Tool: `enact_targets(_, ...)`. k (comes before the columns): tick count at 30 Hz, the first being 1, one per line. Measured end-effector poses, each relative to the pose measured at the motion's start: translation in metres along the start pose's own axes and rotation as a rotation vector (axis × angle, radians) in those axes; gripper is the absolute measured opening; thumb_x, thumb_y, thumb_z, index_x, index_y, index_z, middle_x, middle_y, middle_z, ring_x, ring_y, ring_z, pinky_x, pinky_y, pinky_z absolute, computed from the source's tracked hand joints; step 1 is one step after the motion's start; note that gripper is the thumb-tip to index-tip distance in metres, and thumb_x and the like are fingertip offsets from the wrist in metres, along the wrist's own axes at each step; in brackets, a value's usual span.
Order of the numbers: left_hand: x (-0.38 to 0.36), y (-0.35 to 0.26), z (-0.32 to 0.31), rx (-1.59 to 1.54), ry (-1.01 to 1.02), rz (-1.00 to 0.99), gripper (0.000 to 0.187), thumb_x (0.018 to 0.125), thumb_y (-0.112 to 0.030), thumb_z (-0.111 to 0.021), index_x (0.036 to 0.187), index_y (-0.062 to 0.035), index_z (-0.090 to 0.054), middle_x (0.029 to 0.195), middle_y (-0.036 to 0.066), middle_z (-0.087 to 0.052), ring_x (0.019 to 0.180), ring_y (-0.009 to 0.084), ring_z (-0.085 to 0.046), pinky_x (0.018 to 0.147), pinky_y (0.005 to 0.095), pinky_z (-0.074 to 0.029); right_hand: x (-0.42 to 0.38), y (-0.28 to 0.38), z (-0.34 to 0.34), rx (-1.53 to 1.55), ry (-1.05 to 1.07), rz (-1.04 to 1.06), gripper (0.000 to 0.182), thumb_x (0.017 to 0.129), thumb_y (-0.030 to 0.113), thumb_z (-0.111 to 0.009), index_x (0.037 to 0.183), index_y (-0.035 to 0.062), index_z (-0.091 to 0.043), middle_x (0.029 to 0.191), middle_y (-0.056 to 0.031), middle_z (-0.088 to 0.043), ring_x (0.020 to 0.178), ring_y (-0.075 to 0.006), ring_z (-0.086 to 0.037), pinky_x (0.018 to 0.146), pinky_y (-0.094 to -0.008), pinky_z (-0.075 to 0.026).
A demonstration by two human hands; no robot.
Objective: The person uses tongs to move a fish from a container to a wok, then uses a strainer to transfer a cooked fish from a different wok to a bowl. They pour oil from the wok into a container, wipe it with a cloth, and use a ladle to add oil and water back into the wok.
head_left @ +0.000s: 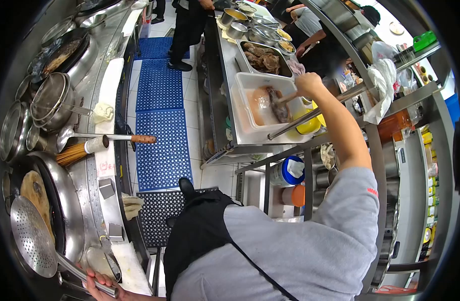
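Note:
At the lower left, my left hand [100,287] is wrapped round the metal handle of a perforated skimmer [33,236]. The skimmer's round head overlaps a large wok [72,210] with something brown inside. My right arm reaches forward over a white plastic tub [244,108], and my right hand [309,84] is closed above its right side. A pale, stick-like shape [286,99] runs from that hand down to a dark piece of meat [278,111] lying in cloudy liquid; I cannot tell what the shape is.
A metal tray [238,58] of browned meat stands behind the tub, beyond it several pots. Wire strainers [50,98], a ladle [67,136] and a bamboo brush [72,154] lie along the left counter. Shelving [378,175] borders my right side. Other people stand further ahead.

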State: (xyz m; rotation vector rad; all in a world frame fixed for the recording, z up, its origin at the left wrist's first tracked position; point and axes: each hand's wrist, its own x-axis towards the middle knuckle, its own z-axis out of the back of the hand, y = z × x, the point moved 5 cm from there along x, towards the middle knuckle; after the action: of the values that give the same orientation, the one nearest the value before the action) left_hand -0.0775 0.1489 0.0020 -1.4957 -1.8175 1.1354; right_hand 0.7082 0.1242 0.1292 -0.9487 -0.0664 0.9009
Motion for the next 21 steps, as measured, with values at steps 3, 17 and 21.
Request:
enact_targets(3,-0.002,-0.001,0.0,0.017,-0.022,0.007,0.043,0.096,-0.009,-0.045,0.134,0.0084,-0.036,0.088,0.006,-0.048,0.06,0.0051,-0.046,0.044,0.017,-0.041,0.0,-0.001,0.015,0.087,0.051,-0.032,0.042,0.071,0.04,-0.073,0.104,0.0127,-0.073,0.107,-0.0121,-0.07,0.1,-0.028,-0.067,0.082,-0.0391,-0.054)
enact_targets(17,0.001,-0.006,0.005,0.019,0.013,0.012,0.045,0.096,-0.009,-0.045,0.136,0.0081,-0.035,0.089,0.007,-0.049,0.06,0.0052,-0.046,0.044,0.0176,-0.043,-0.041,0.006,-0.007,0.62,0.385,-0.228,0.047,0.09,0.041,-0.053,0.103,-0.0027,-0.063,0.083,-0.014,-0.066,0.06,-0.0239,-0.063,0.059,-0.0394,-0.054)
enact_targets(21,0.006,-0.006,-0.001,0.023,0.042,0.012,0.044,0.096,-0.009,-0.045,0.136,0.0088,-0.035,0.088,0.007,-0.048,0.06,0.0054,-0.046,0.044,0.0176,-0.043,-0.035,0.016,-0.014,0.545,0.311,-0.159,0.053,0.096,0.047,-0.044,0.097,-0.0026,-0.062,0.076,-0.0139,-0.064,0.053,-0.0229,-0.061,0.053,-0.0383,-0.053)
